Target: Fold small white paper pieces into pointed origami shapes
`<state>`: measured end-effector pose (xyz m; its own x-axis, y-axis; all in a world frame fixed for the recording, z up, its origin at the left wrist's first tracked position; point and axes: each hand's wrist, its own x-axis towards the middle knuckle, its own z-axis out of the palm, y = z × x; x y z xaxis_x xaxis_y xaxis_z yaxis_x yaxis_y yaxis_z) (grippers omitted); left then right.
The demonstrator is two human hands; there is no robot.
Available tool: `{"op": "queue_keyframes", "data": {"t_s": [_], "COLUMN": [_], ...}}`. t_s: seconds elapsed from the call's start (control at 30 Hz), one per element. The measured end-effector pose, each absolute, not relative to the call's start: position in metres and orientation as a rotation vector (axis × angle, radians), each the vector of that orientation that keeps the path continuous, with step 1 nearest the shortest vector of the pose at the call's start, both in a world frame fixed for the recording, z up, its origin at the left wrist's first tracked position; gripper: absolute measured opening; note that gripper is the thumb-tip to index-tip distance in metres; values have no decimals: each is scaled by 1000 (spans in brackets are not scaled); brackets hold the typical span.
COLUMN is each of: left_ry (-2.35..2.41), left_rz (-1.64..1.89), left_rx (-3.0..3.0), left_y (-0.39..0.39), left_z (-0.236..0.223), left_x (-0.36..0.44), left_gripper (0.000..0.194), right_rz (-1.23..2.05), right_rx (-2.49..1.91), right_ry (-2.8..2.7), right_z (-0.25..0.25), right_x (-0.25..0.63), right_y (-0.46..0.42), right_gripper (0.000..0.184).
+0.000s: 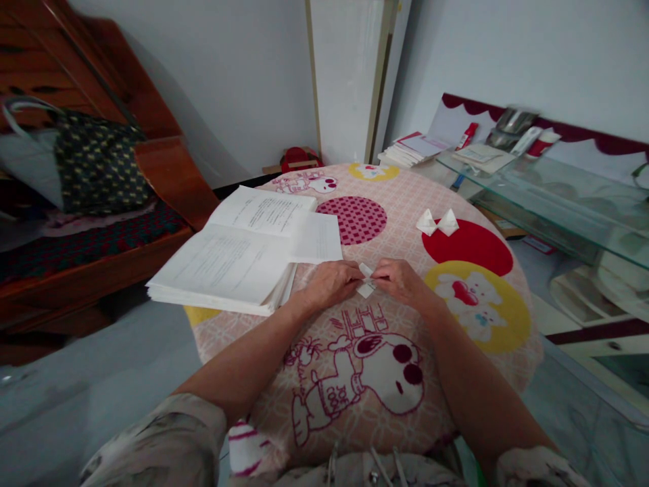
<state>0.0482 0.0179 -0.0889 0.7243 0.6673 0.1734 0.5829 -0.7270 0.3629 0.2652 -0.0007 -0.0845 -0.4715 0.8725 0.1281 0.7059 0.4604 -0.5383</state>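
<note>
A small folded piece of white paper (366,290) is pinched between my two hands, just above the patterned tablecloth (375,311). My left hand (334,281) grips its left side, fingers closed. On its right side, my right hand (398,279) pinches it in the same way. Parts of the paper show above and below the fingertips; the rest is hidden by them. Beyond my right hand stands a white folded paper shape with two pointed peaks (437,222), partly over a red circle on the cloth.
Left of my hands lies a thick open book (223,264) with a loose sheet (317,238) beside it. A glass shelf (572,203) with several items adjoins the table at right. A stack of papers (413,149) sits behind. A wooden bench (172,176) holding a bag (96,162) stands left.
</note>
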Motion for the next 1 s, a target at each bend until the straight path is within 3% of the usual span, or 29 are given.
{"op": "queue_keyframes", "data": {"t_s": [0.37,1.0], "left_ry": [1410,1520], "left_rz": [507,404], "left_rx": [2166,2322], "left_y": [26,34], "left_z": [-94,-101], "left_x": [58,58], "left_gripper": [23,19], "right_rz": [567,457], "right_rx": [-1613,-1889], "right_ry": [-2084,-2005], "right_z": [-92,-88], "right_x": [258,244], "right_y": [1,6], "right_gripper": [18,15]}}
